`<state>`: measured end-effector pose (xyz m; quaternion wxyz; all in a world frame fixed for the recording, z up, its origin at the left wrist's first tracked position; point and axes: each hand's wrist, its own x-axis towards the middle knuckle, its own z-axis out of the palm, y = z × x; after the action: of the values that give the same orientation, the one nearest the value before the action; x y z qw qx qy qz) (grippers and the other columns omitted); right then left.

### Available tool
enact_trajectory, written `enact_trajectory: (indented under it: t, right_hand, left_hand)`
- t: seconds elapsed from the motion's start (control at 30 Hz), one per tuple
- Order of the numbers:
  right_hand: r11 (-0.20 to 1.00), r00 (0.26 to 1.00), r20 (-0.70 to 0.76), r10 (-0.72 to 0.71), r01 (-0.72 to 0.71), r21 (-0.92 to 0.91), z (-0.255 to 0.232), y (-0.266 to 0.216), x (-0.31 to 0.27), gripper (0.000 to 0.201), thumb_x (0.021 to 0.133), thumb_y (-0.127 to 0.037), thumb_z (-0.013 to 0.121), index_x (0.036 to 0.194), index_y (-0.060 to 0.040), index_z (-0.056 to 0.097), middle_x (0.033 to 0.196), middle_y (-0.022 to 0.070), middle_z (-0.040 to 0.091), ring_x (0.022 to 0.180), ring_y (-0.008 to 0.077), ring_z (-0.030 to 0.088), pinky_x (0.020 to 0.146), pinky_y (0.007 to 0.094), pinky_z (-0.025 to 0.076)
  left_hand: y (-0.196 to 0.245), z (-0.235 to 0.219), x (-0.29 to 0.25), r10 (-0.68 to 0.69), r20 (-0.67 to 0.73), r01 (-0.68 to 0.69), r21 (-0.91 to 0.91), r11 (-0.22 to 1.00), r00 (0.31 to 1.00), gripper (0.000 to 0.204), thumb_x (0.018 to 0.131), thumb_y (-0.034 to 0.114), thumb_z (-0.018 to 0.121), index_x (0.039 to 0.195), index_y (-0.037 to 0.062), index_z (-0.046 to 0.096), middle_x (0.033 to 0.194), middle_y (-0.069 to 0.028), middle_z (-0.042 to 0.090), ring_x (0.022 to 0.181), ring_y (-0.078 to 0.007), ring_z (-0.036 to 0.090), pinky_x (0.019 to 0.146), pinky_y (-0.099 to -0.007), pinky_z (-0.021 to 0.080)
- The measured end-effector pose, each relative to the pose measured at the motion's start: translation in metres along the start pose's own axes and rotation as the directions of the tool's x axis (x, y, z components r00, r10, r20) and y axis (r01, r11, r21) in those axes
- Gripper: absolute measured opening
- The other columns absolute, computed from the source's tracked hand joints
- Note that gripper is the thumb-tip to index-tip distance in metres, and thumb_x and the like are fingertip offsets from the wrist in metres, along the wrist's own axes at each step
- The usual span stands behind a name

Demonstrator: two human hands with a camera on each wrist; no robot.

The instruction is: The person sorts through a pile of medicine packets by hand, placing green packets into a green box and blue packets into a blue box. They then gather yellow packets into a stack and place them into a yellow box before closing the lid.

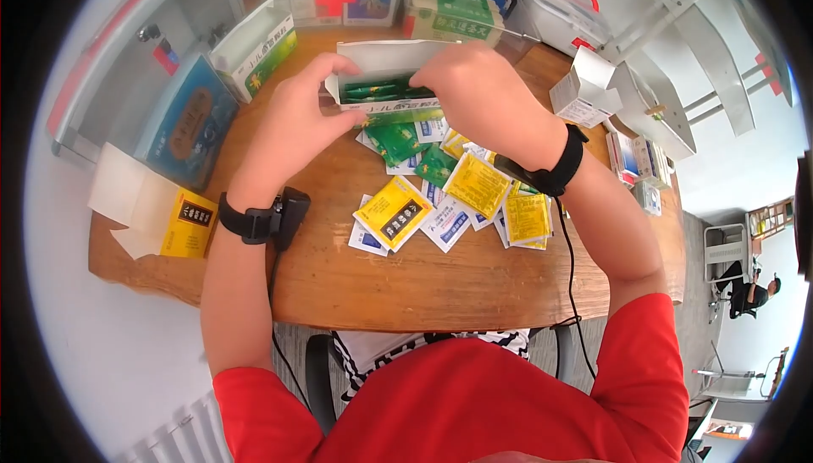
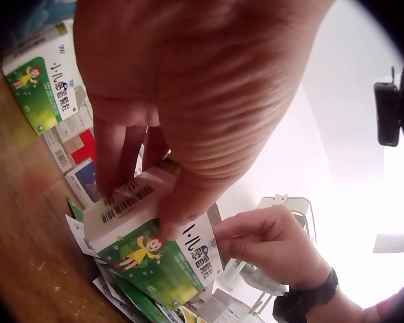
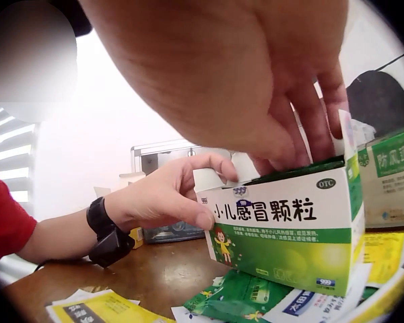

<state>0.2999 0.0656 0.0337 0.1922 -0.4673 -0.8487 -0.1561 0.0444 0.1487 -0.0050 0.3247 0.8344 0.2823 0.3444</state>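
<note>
Box [image 1: 402,112], upright, over loose sachets [image 1: 392,216] on table [image 1: 322,289]. Left grip [image 1: 303,112] clasps one end; right grip [image 1: 484,90]: fingers in mouth (pinching? cannot tell). I'd brace box, seat inner sachets [image 1: 371,90] level.

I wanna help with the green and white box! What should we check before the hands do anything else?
1. Top of the box open: ok, its flap stands up.
2. Box being held: ok, the left hand grips it near one end.
3. Packets inside: ok, green packets show in the opening.
4. Right hand pinching a packet: cannot tell, the fingertips are hidden at the opening.
5. Loose packets sorted by kind: not ok, yellow packets, green ones and white ones lie mixed on the table.
</note>
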Motion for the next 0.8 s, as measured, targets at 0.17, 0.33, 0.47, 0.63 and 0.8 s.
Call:
enact_trajectory:
  t: [0.17, 0.33, 0.47, 0.63, 0.8]
  right_hand:
    - [0.997, 0.998, -0.057, 0.026, -0.022, 0.067, 0.005, 0.002, 0.000, 0.014, 0.082, 0.001, 0.069, 0.092, -0.0025, 0.078, 0.085, 0.0171, 0.075, 0.086, 0.0367, 0.073, 0.078, 0.0478, 0.058]
    - [0.989, 0.952, -0.299, 0.069, -0.028, 0.142, -0.007, -0.011, 0.003, 0.006, 0.085, -0.004, 0.074, 0.090, -0.0038, 0.077, 0.083, 0.0144, 0.073, 0.082, 0.0366, 0.071, 0.076, 0.0481, 0.056]
    - [0.986, 0.963, -0.269, -0.005, 0.050, 0.162, -0.004, -0.013, 0.002, 0.003, 0.087, -0.006, 0.076, 0.089, -0.0042, 0.077, 0.084, 0.0126, 0.074, 0.083, 0.0351, 0.070, 0.075, 0.0464, 0.055]
    - [0.892, 0.858, -0.320, 0.402, -0.288, 0.349, -0.003, 0.005, 0.000, 0.012, 0.090, -0.007, 0.077, 0.100, -0.0012, 0.078, 0.093, 0.0139, 0.077, 0.089, 0.0344, 0.073, 0.086, 0.0458, 0.058]
    - [0.927, 0.938, -0.180, 0.296, -0.236, 0.292, 0.023, 0.025, -0.012, 0.026, 0.091, -0.008, 0.077, 0.116, -0.0006, 0.078, 0.113, 0.0179, 0.075, 0.107, 0.0348, 0.070, 0.099, 0.0453, 0.057]
  left_hand:
    - [-0.004, 0.001, 0.000, -0.033, 0.007, 0.033, -0.035, 0.999, 0.999, 0.046, 0.087, 0.002, 0.084, 0.128, 0.0027, 0.063, 0.121, -0.0041, 0.070, 0.094, -0.0120, 0.066, 0.086, -0.0300, 0.057]
    - [-0.010, -0.006, 0.005, -0.153, -0.067, 0.148, -0.076, 0.986, 0.986, 0.046, 0.090, 0.001, 0.083, 0.131, 0.0038, 0.062, 0.118, -0.0052, 0.071, 0.093, -0.0105, 0.067, 0.080, -0.0274, 0.057]
    - [-0.027, -0.007, 0.009, -0.188, -0.174, 0.169, -0.121, 0.978, 0.967, 0.049, 0.091, 0.001, 0.084, 0.134, 0.0041, 0.062, 0.118, -0.0079, 0.071, 0.091, -0.0108, 0.069, 0.078, -0.0264, 0.057]
    - [-0.023, -0.006, 0.007, -0.145, -0.161, 0.127, -0.120, 0.985, 0.976, 0.050, 0.092, -0.003, 0.081, 0.136, 0.0036, 0.060, 0.118, -0.0090, 0.071, 0.101, -0.0138, 0.072, 0.085, -0.0279, 0.059]
    - [-0.024, -0.004, 0.005, -0.198, -0.005, 0.195, -0.142, 0.970, 0.980, 0.052, 0.093, -0.004, 0.079, 0.140, 0.0064, 0.059, 0.121, -0.0093, 0.070, 0.107, -0.0157, 0.072, 0.091, -0.0294, 0.060]
